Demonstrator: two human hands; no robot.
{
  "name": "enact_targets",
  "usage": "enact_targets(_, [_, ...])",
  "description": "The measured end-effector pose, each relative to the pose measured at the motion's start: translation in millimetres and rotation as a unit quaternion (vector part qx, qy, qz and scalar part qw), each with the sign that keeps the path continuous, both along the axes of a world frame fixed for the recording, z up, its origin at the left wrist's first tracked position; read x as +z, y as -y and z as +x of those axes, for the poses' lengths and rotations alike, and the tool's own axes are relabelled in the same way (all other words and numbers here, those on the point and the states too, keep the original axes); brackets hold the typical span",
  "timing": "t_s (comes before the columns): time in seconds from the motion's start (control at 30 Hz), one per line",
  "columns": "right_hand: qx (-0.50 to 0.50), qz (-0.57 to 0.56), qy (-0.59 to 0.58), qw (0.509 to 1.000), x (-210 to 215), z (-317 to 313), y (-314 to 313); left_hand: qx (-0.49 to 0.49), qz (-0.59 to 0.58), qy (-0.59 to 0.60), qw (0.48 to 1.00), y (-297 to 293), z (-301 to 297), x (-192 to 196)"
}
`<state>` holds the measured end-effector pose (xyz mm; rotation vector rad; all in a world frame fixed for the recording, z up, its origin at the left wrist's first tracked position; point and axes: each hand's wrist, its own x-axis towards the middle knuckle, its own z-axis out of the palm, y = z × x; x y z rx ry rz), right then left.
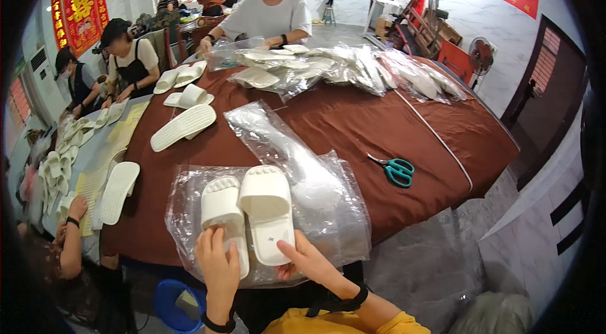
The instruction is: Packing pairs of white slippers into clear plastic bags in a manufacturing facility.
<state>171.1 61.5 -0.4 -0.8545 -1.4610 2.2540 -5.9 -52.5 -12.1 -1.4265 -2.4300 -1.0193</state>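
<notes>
Two white slide slippers lie side by side, toes away from me, over clear plastic bags (344,226) at the table's near edge. My right hand (310,262) grips the heel of the right slipper (266,208), thumb on the insole and fingers underneath. At the left slipper (222,198), my left hand (218,258) has its fingers curled over the footbed just behind the strap. Part of that slipper's heel is hidden by the hand. More white slippers rest to the left: one sole up (183,127), another on its side (120,192).
Teal-handled scissors (398,171) lie on the brown tablecloth (435,151) at right. Bagged slippers (328,69) are heaped at the far side, where a person (268,12) handles plastic. Other people work along the left table. A blue bin (177,309) stands below the near edge.
</notes>
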Motion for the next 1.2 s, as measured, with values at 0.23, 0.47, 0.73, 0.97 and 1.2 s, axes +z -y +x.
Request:
enact_targets(0.23, [-0.166,0.523,0.126,0.827,31.6,68.3,-1.9,-0.079,-0.025,-0.025,0.996,-5.3,27.9,21.2])
enact_targets(0.47, [-0.224,0.676,0.178,0.679,-2.1,70.1,-56.2,-0.1,-0.094,-0.068,0.988,-11.5,40.8,10.5])
enact_targets(0.73, [-0.283,0.598,0.226,0.714,-14.4,60.8,-102.8,-0.09,-0.1,-0.086,0.987,-23.9,61.4,7.4])
enact_targets(0.97, [-0.298,0.573,0.19,0.739,-24.4,65.5,-126.4,-0.085,-0.092,-0.089,0.988,-28.5,66.8,3.9])
enact_targets(1.2, [-0.286,0.532,0.185,0.775,-14.3,67.5,-120.4,-0.08,-0.078,-0.098,0.989,-28.5,65.7,3.2])
